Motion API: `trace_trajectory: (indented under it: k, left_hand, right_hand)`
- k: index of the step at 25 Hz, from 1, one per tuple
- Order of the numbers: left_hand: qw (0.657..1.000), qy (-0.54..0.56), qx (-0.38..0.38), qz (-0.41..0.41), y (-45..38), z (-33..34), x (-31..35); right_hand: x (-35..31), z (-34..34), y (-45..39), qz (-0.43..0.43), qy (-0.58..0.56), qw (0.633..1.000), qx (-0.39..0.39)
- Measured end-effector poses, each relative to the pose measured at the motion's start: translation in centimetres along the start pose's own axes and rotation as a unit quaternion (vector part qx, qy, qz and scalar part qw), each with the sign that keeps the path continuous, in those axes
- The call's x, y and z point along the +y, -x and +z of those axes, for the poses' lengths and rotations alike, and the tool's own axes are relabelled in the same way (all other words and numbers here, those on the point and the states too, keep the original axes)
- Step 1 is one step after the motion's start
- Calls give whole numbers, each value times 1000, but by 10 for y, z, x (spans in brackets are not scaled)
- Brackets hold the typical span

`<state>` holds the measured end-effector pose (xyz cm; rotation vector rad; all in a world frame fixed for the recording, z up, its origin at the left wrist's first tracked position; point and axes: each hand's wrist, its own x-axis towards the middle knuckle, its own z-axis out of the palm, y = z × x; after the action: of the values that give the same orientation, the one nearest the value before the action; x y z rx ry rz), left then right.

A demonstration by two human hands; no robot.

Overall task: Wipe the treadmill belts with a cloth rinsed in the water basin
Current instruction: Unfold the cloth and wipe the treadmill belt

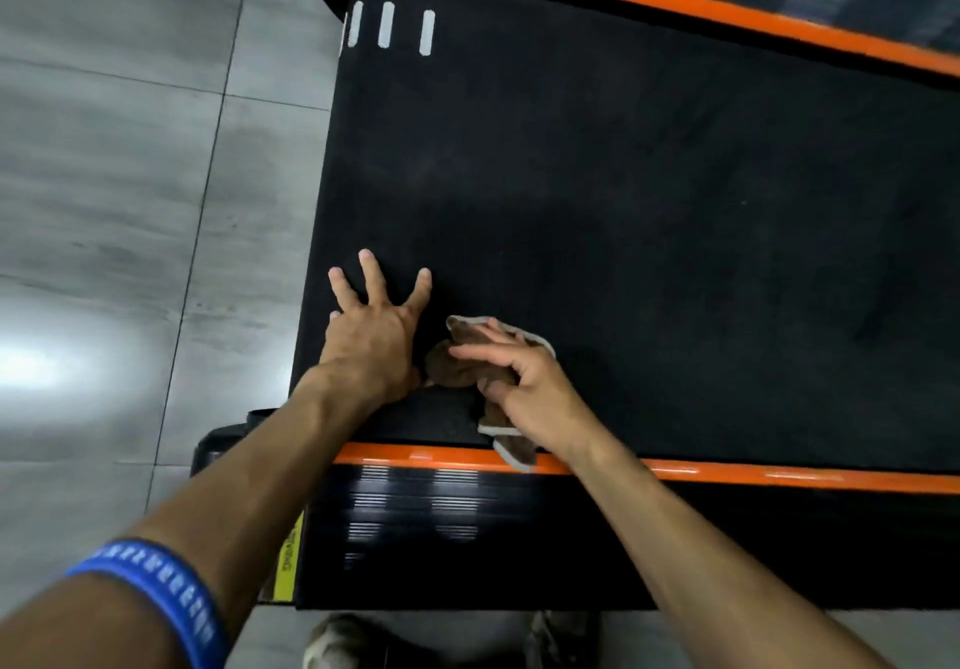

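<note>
The black treadmill belt (649, 211) fills the middle of the view, with three white marks near its far left end. My left hand (376, 328) lies flat on the belt near its left end, fingers spread. Just right of it, my right hand (524, 382) grips a crumpled brown cloth (457, 364) with a pale hem against the belt. One end of the cloth hangs over the near orange side rail (779, 476). No water basin is in view.
A second orange rail (675, 3) runs along the belt's far side. The black ribbed side step (519, 528) lies below the near rail, with a yellow label at its left end. Grey tiled floor (130, 175) spreads to the left. My shoes show at the bottom edge.
</note>
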<state>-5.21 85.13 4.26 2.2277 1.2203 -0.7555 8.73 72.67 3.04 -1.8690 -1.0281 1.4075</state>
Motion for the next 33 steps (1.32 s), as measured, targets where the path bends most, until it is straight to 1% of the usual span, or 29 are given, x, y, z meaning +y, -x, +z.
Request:
trace_trajectory:
  k: [2, 4, 5, 6, 7, 8, 9, 10, 11, 12, 14, 15, 16, 17, 18, 20, 22, 23, 24, 25, 26, 29, 30, 31, 33]
  left_hand:
    - [999, 24, -28, -4, 2, -5, -5]
    - [996, 73, -56, -2, 8, -11, -12]
    - [993, 107, -54, -1, 14, -11, -13]
    - [988, 151, -39, 0, 24, -11, -13]
    - [977, 211, -18, -9, 36, -5, -12]
    - [959, 281, 0, -31, 52, 2, -9]
    - [935, 349, 11, -54, 71, 10, -4]
    - [907, 415, 17, -73, 89, 18, 2]
    - [873, 479, 18, -89, 105, 23, 9]
    - [834, 541, 13, -110, 122, 26, 17]
    - [748, 646, 17, -150, 155, 20, 32]
    - [728, 667, 23, -156, 170, 17, 36]
    - [727, 670, 24, -145, 184, 13, 37]
    - [741, 659, 27, -127, 194, 12, 35]
    - [756, 645, 26, -109, 202, 9, 33]
    - [767, 633, 15, -107, 208, 6, 26]
    - [759, 638, 6, -129, 207, 1, 13]
    - [748, 650, -3, -134, 204, -3, 6]
    - [738, 661, -17, -131, 201, -7, -2]
    - [739, 661, -27, -129, 197, -10, -12]
    - [744, 655, -28, -130, 198, -12, -22]
    - [750, 647, -45, -133, 204, -23, -55]
    - [751, 645, -53, -126, 208, -25, -69]
    - [763, 635, -59, -104, 212, -28, -82]
    - [807, 583, -75, -57, 216, -36, -100]
  right_hand:
    - [-3, 15, 23, 27, -44, 999, -8]
    - [-14, 24, 39, 64, -120, 991, -13]
    - [-16, 24, 50, 81, -175, 981, -24]
    - [-20, 22, 59, 114, -226, 967, -27]
    - [-27, 20, 68, 149, -294, 944, -9]
    - [-30, 18, 81, 182, -366, 912, 17]
    - [-30, 15, 97, 191, -422, 886, 31]
    - [-29, 11, 115, 208, -454, 865, 47]
    - [-27, 7, 133, 200, -481, 852, 55]
    - [-26, 4, 144, 211, -526, 822, 58]
    - [-45, 2, 163, 214, -623, 752, 33]
    - [-58, 2, 171, 218, -645, 732, 24]
    - [-69, 4, 175, 237, -644, 726, 31]
    - [-83, 3, 178, 248, -646, 719, 69]
    - [-88, 5, 180, 247, -651, 712, 91]
    - [-107, 13, 180, 245, -644, 721, 65]
    - [-108, 28, 164, 268, -638, 720, 51]
    - [-114, 36, 159, 292, -632, 715, 63]
    - [-117, 46, 153, 279, -645, 707, 79]
    - [-114, 57, 148, 261, -664, 692, 104]
    - [-115, 67, 147, 244, -676, 686, 113]
    - [-121, 101, 150, 237, -654, 702, 153]
    - [-131, 111, 152, 238, -659, 695, 161]
    - [-141, 120, 156, 238, -658, 695, 169]
    - [-160, 134, 159, 246, -660, 689, 168]
